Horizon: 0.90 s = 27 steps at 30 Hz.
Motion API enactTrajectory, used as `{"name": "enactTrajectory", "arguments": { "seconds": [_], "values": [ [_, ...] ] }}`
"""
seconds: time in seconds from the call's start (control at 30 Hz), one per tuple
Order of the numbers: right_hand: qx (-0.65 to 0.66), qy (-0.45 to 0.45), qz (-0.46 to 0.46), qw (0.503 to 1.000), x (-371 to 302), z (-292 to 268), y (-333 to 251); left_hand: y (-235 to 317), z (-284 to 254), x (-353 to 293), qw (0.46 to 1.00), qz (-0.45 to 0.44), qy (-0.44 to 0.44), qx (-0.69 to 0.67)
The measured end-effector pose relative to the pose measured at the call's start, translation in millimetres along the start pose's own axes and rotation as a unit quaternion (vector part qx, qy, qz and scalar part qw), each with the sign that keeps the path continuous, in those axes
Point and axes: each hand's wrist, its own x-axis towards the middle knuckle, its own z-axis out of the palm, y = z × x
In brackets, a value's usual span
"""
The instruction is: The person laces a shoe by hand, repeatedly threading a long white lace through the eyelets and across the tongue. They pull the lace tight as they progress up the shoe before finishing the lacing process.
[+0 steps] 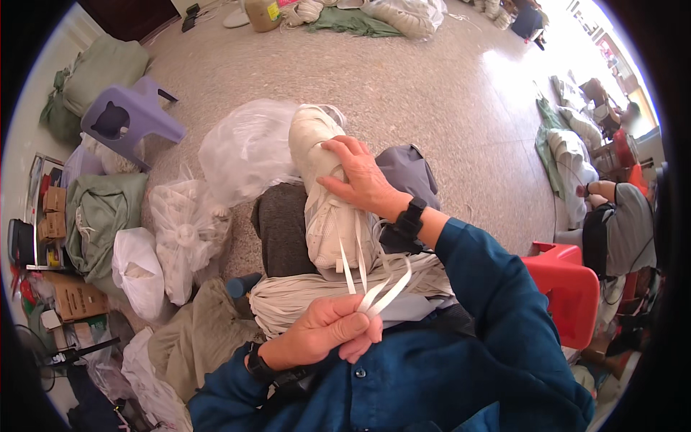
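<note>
A white lace-up sneaker (311, 133) rests across my lap with its toe pointing away from me. My right hand (360, 176) grips the sneaker from the right, thumb and fingers apart over its upper. Close to my body, my left hand (335, 327) is closed on white shoelaces (389, 291). The laces loop above its fingers, and strands run up to the sneaker. A thick bundle of pale laces (295, 297) lies over my lap beneath the sneaker's heel end.
Clear plastic bags (248, 147) and a white bag (138, 273) lie on the left. A purple stool (133, 115) stands beyond them. At my right is a red stool (568, 288). Another person (622, 223) sits at the far right near white bundles (572, 162).
</note>
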Motion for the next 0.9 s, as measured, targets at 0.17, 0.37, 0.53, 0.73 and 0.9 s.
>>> {"name": "enactTrajectory", "arguments": {
  "seconds": [0.17,0.37,0.53,0.73,0.9],
  "values": [
    [0.01,-0.006,0.0,1.0,0.6,3.1,-0.2,-14.1,-4.8,-3.1,0.995,-0.031,-0.042,-0.091],
    [-0.003,-0.012,0.004,1.0,-0.4,-2.2,1.8,-7.8,4.9,4.7,0.996,-0.067,-0.028,-0.058],
    [0.083,0.096,0.04,0.991,-19.2,-37.5,-3.8,31.6,18.7,-2.6,0.967,0.063,-0.032,0.244],
    [0.273,-0.125,0.155,0.941,-96.0,-62.9,-37.4,36.2,34.5,5.2,0.911,0.188,-0.008,0.367],
    [0.311,-0.093,0.15,0.934,-100.7,-50.8,-69.6,36.7,35.6,11.3,0.897,0.192,-0.014,0.398]
  ]
}}
